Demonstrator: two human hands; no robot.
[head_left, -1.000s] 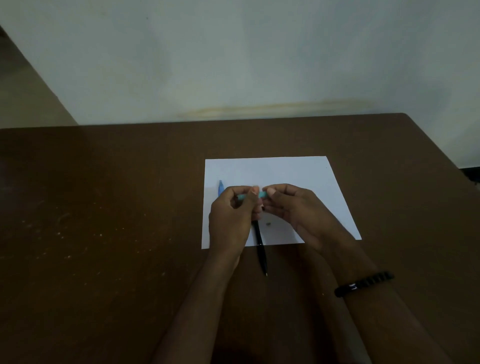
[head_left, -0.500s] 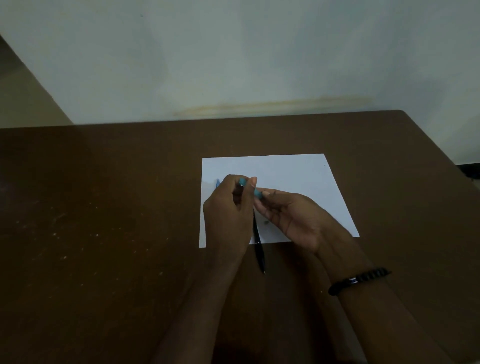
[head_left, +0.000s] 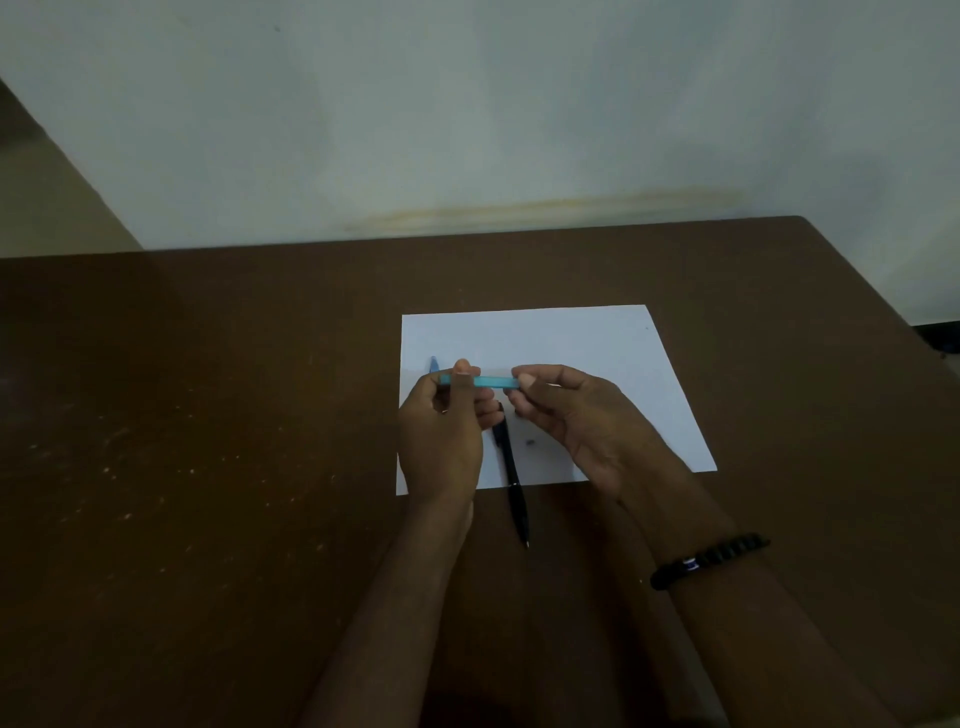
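Note:
A light blue pen barrel (head_left: 491, 382) lies level between my two hands, above a white sheet of paper (head_left: 582, 343). My left hand (head_left: 441, 436) grips its left end with thumb and curled fingers. My right hand (head_left: 576, 415) pinches its right end between thumb and forefinger. A darker blue pen piece (head_left: 434, 364) shows just behind my left hand. A black pen (head_left: 511, 483) lies on the table under my hands, half on the paper, tip toward me. A tiny dark part (head_left: 530, 442) rests on the paper beside it.
The brown table (head_left: 208, 441) spreads wide to the left and right of the paper. Its back edge meets a pale wall (head_left: 467, 114). A black bead bracelet (head_left: 711, 558) circles my right wrist.
The blue barrel has gone from tilted and mostly hidden in my left hand to level and exposed. My right hand has shifted right to pinch its end.

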